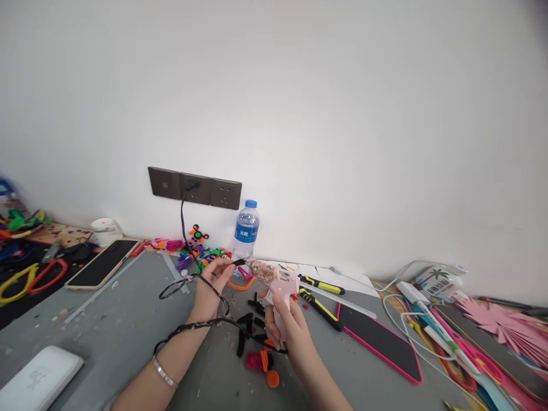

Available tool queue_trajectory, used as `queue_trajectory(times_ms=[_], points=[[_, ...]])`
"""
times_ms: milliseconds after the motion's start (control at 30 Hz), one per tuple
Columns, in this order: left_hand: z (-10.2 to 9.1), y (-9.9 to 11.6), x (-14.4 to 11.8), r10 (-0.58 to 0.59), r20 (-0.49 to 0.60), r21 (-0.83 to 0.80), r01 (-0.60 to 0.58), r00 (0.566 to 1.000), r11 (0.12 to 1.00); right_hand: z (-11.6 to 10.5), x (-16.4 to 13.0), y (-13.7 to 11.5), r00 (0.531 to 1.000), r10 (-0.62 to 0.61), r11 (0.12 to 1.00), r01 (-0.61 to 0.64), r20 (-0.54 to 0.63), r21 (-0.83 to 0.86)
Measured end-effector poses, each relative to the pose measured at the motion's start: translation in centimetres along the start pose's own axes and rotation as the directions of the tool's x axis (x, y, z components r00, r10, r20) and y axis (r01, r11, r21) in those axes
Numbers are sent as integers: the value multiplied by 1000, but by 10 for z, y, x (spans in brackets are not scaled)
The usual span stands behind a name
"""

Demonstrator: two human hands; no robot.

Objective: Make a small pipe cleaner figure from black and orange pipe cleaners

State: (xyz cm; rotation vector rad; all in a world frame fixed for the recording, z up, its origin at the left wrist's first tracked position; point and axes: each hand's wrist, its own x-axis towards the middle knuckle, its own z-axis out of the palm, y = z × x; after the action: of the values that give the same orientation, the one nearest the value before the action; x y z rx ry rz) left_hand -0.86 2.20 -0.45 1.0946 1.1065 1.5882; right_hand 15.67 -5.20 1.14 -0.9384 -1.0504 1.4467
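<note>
Silver bangle, bare forearms

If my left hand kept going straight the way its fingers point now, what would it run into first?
The left hand points up and right, its fingertips already at the nozzle of the pink glue gun held by the right hand. Beyond the nozzle, probably the water bottle by the wall, though depth is unclear.

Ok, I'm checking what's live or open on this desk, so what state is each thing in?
glue gun: gripped by right hand, light glowing
black cord: plugged into wall socket
water bottle: upright, capped
left hand: pinching a small black piece at the nozzle
phone: flat, screen dark
pink-edged tablet: flat, screen dark
</note>
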Motion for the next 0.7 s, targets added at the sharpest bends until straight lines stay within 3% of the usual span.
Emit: queue_trajectory(times_ms=[200,467,700], points=[[-1,-2,-2,16,48,11,-16,999,1000,0,-2,-1,1000,25,1000,-25,-5,-13],[2,8,-5,-13,32,20,12,999,1000,3,-3,-5,999,33,998,-34,-14,-53],[-1,6,-6,38,57,48,-40,998,998,0,-1,-2,999,32,996,-33,-17,-77]])
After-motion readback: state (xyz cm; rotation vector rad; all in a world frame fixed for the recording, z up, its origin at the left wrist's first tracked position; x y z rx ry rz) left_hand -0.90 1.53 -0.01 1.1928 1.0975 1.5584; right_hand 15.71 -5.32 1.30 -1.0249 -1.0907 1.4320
